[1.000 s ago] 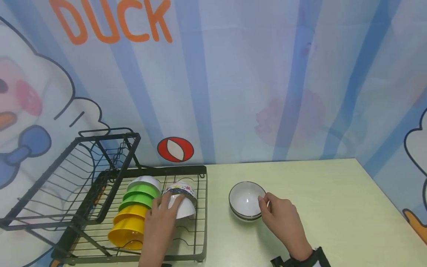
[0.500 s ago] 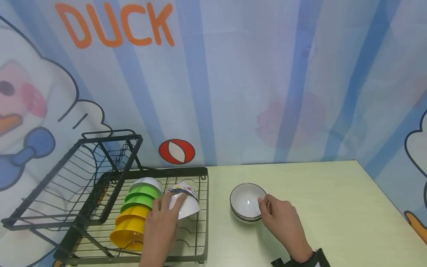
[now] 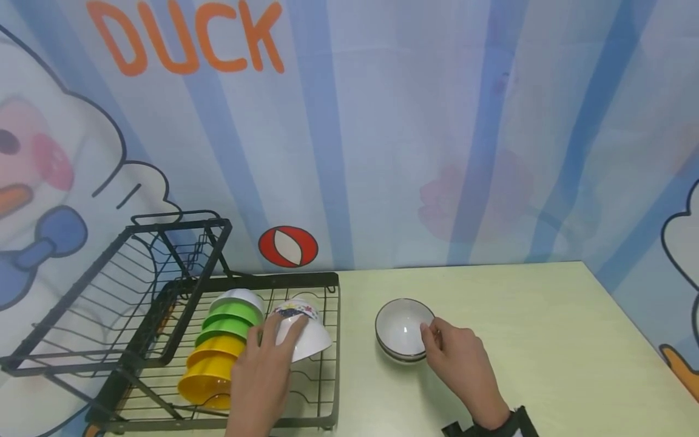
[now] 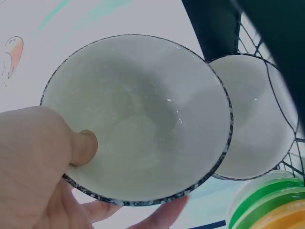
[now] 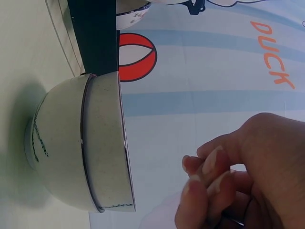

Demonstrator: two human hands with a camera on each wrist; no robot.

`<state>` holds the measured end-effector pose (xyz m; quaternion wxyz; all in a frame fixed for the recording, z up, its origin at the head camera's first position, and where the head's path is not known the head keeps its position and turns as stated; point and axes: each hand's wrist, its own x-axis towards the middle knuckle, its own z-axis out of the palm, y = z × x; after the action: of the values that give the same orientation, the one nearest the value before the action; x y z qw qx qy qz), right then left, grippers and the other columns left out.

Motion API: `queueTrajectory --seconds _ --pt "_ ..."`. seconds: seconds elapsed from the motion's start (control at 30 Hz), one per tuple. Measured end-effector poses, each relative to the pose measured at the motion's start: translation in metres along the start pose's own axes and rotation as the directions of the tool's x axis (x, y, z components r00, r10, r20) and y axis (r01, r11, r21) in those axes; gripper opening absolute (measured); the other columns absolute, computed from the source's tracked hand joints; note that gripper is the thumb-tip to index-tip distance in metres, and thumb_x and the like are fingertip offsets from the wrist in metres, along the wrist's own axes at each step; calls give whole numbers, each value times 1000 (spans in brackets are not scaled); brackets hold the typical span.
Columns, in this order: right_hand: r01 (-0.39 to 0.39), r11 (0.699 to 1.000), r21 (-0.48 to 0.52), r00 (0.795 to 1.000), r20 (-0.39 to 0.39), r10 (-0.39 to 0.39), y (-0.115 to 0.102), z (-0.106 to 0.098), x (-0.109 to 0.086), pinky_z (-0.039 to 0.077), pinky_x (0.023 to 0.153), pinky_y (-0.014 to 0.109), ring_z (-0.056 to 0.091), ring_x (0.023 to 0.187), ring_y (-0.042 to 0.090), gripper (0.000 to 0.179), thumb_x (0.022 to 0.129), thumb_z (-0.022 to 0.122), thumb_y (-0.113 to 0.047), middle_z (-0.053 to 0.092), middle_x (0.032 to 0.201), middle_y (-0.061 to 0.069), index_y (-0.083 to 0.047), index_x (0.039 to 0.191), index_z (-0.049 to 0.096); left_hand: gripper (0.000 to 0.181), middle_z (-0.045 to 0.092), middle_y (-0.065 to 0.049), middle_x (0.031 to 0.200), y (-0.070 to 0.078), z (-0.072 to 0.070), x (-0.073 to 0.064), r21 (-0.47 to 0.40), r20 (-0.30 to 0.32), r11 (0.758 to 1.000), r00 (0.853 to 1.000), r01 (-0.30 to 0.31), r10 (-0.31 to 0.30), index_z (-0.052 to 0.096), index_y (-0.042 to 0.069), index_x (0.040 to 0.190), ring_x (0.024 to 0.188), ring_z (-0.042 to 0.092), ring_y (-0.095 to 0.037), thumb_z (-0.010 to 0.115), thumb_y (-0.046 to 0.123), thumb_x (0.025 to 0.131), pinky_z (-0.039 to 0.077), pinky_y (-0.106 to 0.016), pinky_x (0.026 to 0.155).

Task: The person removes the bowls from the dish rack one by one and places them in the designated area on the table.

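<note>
My left hand [image 3: 262,364] pinches a white bowl [image 3: 308,340] over the dish rack. In the left wrist view this bowl [image 4: 138,119] has a dark speckled rim, with the thumb inside and fingers underneath. Behind it, a flower-patterned white bowl [image 3: 297,308] leans in the rack; its inside faces the left wrist camera. My right hand [image 3: 461,361] hovers beside two nested white bowls [image 3: 403,328] on the table. Seen from the right wrist, its fingers [image 5: 214,179] are loosely curled, apart from the bowls and holding nothing.
The black wire dish rack [image 3: 306,420] stands at the left of the pale table [image 3: 519,340], its raised tier on the far left. Inside it, yellow bowls [image 3: 210,376], green bowls [image 3: 229,321] and a white one [image 3: 240,296] lean in a row. A printed cloth [image 3: 382,152] hangs behind.
The white bowl in my left hand has tipped and shifted slightly right, away from the flower-patterned bowl. My right hand has stayed by the nested bowls.
</note>
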<state>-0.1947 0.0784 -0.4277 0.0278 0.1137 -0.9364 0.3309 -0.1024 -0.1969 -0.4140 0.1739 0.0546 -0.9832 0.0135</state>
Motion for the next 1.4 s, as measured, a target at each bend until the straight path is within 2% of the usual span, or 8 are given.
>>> queueTrajectory --seconds 0.13,0.37,0.63,0.73,0.87,1.07,1.27,1.4 --pt "0 1000 -2 1000 -2 0 0 1 -1 33 44 23 44 46 11 29 100 56 -26 52 55 -5 -13 75 62 84 48 -11 143 4 -6 -2 -32 42 999 999 19 -17 50 37 139 119 53 -39 81 -1 71 49 -34 40" --pt "2 1000 -9 1000 5 -2 -2 3 -2 32 43 23 42 45 11 28 100 56 -26 49 53 -4 -13 76 62 87 49 -7 146 11 -11 -3 -93 106 995 994 28 -18 48 40 140 121 53 -36 85 2 70 54 -38 46" --pt "15 1000 6 1000 11 -15 -6 8 -6 30 43 21 39 44 9 28 99 57 -25 45 50 -6 -14 73 58 89 50 -6 144 16 -18 -7 -114 113 993 993 38 -25 48 42 140 124 50 -35 84 2 70 55 -40 48" --pt "51 998 30 998 22 -51 -8 10 -8 30 45 19 37 45 6 27 98 60 -23 42 50 -8 -16 72 57 88 51 -6 142 17 -19 -9 -115 80 993 997 32 -22 49 42 139 123 51 -34 84 1 69 55 -40 48" --pt "116 989 87 992 45 -121 -11 12 -9 33 48 18 38 47 2 17 96 65 -22 43 52 -11 -17 80 62 91 53 -6 140 19 -18 -11 -122 -6 992 1000 9 -10 51 40 138 121 53 -32 84 -2 65 55 -38 47" --pt "173 976 133 982 49 -181 -14 13 -10 38 50 17 41 48 0 8 94 68 -22 51 58 -15 -18 87 65 95 56 -7 135 25 -19 -11 -136 -144 990 990 -26 6 53 40 136 116 58 -31 84 -7 59 56 -40 47" --pt "190 973 132 980 40 -197 -17 12 -10 39 52 17 42 50 -1 7 93 69 -20 55 61 -16 -20 86 65 93 59 -6 133 30 -18 -10 -140 -168 989 986 -41 18 54 41 136 109 61 -31 80 -8 62 56 -35 47" --pt "257 954 157 961 65 -269 -19 14 -11 39 51 16 42 51 -3 9 91 71 -20 57 64 -15 -20 85 65 91 60 -5 132 32 -15 -9 -156 -168 986 985 -52 25 54 41 136 106 62 -29 79 -8 63 56 -32 48"
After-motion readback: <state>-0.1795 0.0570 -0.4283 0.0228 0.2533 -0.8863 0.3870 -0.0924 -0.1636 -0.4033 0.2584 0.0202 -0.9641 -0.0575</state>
